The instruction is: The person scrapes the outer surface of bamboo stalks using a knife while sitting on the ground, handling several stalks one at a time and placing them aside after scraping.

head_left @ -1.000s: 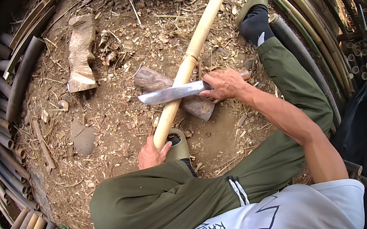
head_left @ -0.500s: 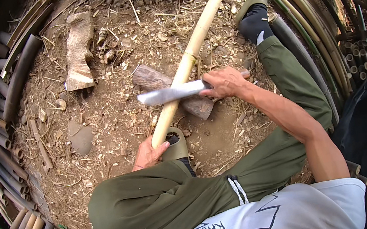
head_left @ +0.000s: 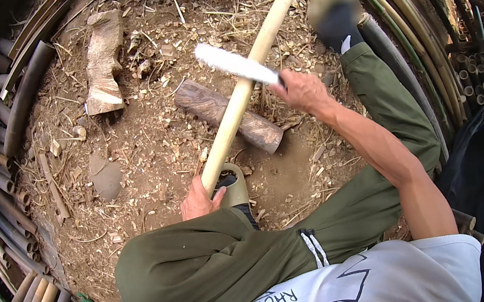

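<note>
A long pale bamboo pole runs from my left foot up toward the top right, resting across a short brown log on the dirt. My left hand grips the pole's near end beside my grey shoe. Held by my right hand, a broad-bladed knife is raised above the pole, its blade blurred and pointing up to the left. My legs in green trousers frame the spot, the right leg stretched out toward the top right.
A rough slab of wood lies at the upper left and a flat stone on the chip-strewn dirt. Stacked bamboo poles ring the ground on the left, bottom left, top and right.
The knife lay flat across the pole over the log; my right hand has lifted it up and to the right. The left hand still holds the pole's end.
</note>
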### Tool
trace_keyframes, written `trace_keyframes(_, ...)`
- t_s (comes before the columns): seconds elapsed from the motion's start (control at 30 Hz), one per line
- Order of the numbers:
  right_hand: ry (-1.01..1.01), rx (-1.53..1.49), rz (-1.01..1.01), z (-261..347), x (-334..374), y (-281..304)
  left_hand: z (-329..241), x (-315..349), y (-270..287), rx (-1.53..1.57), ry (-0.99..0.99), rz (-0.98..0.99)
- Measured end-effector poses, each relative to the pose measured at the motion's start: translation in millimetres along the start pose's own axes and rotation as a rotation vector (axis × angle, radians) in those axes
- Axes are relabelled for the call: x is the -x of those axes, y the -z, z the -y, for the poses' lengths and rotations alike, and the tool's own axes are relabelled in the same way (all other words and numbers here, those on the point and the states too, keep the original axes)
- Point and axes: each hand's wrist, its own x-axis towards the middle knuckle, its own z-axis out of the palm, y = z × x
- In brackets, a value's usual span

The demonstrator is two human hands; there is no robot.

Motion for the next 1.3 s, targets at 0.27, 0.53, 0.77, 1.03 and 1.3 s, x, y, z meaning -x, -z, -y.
trace_keyframes(0.27,0.124,0.000,-0.124,-12,-1,-14,13,-14,14,0.235,0.058,0.260)
trace_keyframes(0.53,0.073,0.050,0.016,0,-4,-1,49,-29,-1,0.578,-0.101,0.356)
trace_keyframes(0.77,-0.088,-0.051,-0.066,-13,-2,-11,23,-40,22,0.747,0.146,0.656)
trace_keyframes(1.03,-0.126,-0.144,-0.125,-17,0,-8,6,12,-8,-0.024,-0.195,-0.213)
trace_keyframes(1.3,-0.032,-0.011,-0.105,-14,-6,0,21,-6,-2,-0.030,-0.058,0.047)
